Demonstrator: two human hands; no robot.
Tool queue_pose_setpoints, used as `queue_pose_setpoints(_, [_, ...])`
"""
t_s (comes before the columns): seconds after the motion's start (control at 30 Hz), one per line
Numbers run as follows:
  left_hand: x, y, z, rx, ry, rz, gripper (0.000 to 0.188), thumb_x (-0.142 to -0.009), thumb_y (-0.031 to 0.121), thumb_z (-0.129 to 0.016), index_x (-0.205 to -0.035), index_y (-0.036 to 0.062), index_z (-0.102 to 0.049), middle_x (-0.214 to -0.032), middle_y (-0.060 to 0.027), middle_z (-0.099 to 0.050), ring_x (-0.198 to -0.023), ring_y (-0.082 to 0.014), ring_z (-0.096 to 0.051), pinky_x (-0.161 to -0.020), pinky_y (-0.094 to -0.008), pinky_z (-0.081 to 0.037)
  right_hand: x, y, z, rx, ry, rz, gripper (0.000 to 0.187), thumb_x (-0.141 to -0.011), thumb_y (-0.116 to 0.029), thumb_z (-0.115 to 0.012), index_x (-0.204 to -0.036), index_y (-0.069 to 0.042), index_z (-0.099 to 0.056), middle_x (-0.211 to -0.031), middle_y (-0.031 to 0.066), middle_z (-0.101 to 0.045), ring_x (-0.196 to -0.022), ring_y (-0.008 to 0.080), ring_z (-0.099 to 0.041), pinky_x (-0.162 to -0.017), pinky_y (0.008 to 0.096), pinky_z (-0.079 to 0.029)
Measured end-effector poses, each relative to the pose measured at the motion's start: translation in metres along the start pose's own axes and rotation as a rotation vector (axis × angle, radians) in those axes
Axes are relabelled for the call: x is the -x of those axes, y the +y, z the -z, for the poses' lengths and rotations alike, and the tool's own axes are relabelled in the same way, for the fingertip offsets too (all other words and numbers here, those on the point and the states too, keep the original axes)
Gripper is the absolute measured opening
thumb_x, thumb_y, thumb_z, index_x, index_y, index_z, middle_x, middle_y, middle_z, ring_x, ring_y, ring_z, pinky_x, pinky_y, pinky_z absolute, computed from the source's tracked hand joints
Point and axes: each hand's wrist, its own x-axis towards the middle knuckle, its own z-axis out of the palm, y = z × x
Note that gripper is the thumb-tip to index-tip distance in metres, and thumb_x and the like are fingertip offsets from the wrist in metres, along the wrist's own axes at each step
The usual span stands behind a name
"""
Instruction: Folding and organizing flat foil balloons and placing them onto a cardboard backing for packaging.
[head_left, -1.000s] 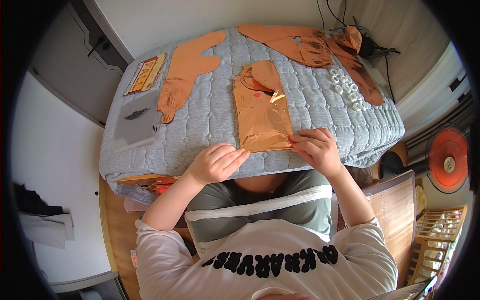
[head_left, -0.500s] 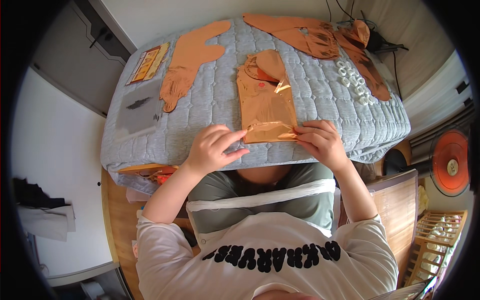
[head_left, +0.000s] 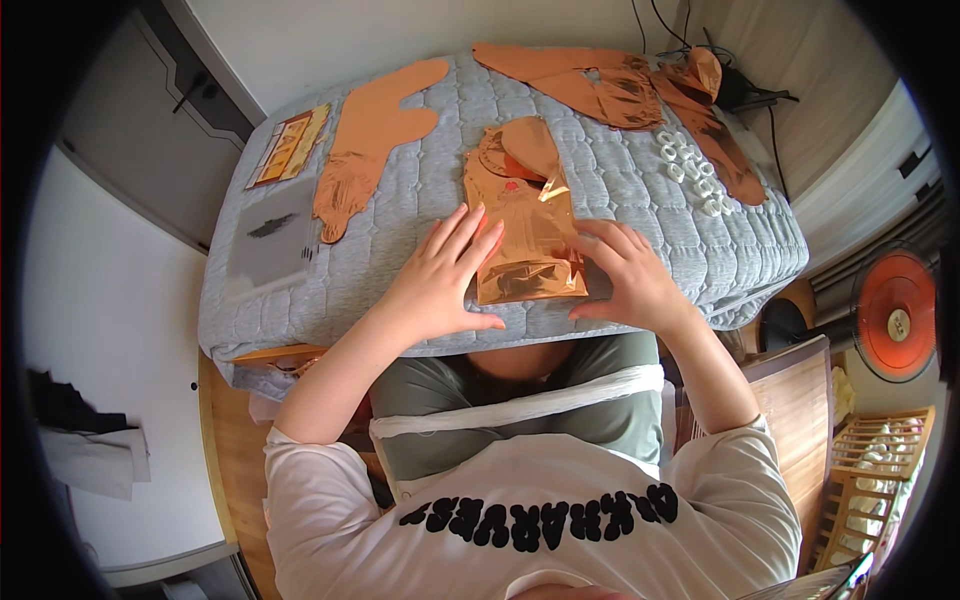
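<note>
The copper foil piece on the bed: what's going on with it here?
A person at the quilted bed has both hands spread open at the copper foil piece, which lies flat: the left hand at its left edge, the right hand at its right. Another shaped foil piece lies farther back on the left, and white rings lie on the right.

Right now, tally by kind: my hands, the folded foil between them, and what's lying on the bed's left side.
Hands: 2 (left hand, right hand)
Folded copper foil: 1
Flat copper foil shape: 1
Yellow printed sheet: 1
Translucent sleeve: 1
Total: 6
</note>
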Motion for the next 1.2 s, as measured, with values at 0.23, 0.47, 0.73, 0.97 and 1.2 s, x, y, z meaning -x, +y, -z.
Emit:
queue_pose_setpoints(0.23, [-0.013,-0.011,-0.003,0.027,-0.137,0.017,0.122,-0.067,0.060,-0.086,-0.161,0.0119,-0.026,-0.164,-0.0245,-0.025,-0.154,-0.0400,-0.021,-0.124,-0.0531,-0.023,-0.013,0.005,-0.010,0.087,-0.094,-0.055,0.106,-0.063,-0.049,-0.090,-0.151,-0.011,-0.045,-0.151,0.0158,-0.047,-0.143,0.0380,-0.041,-0.116,0.0492,-0.037])
queue_pose_setpoints(0.47, [-0.009,-0.011,-0.002,0.051,-0.124,-0.043,0.118,-0.070,0.064,-0.084,-0.160,0.0124,-0.028,-0.161,-0.0235,-0.031,-0.150,-0.0392,-0.030,-0.123,-0.0516,-0.027,-0.019,0.006,-0.010,0.058,-0.128,-0.003,0.092,-0.070,-0.039,-0.087,-0.148,-0.011,-0.048,-0.145,0.0167,-0.052,-0.140,0.0366,-0.046,-0.120,0.0519,-0.034])
queue_pose_setpoints(0.73, [-0.001,-0.005,-0.007,0.051,-0.044,-0.065,0.088,-0.076,0.029,-0.083,-0.152,0.0097,-0.043,-0.154,-0.0138,-0.043,-0.138,-0.0350,-0.044,-0.115,-0.0472,-0.038,-0.019,0.011,-0.014,-0.027,-0.093,0.060,0.072,-0.077,-0.026,-0.080,-0.142,-0.008,-0.055,-0.141,0.0158,-0.055,-0.132,0.0389,-0.052,-0.114,0.0502,-0.040])
queue_pose_setpoints(0.97, [-0.003,-0.008,-0.016,0.075,0.066,-0.093,0.068,-0.085,0.018,-0.074,-0.147,0.0073,-0.049,-0.151,-0.0111,-0.048,-0.133,-0.0328,-0.048,-0.111,-0.0451,-0.041,-0.022,0.011,-0.015,0.037,-0.104,0.079,0.070,-0.079,-0.027,-0.079,-0.141,-0.006,-0.054,-0.145,0.0162,-0.054,-0.135,0.0375,-0.049,-0.115,0.0488,-0.036])
queue_pose_setpoints(1.2, [-0.003,-0.007,-0.011,0.100,0.059,-0.095,0.067,-0.084,0.017,-0.075,-0.146,0.0067,-0.051,-0.146,-0.0113,-0.052,-0.130,-0.0323,-0.050,-0.111,-0.0451,-0.041,-0.021,0.012,-0.018,0.085,-0.127,0.079,0.065,-0.084,-0.028,-0.075,-0.142,-0.009,-0.054,-0.145,0.0140,-0.054,-0.135,0.0336,-0.051,-0.117,0.0532,-0.034])
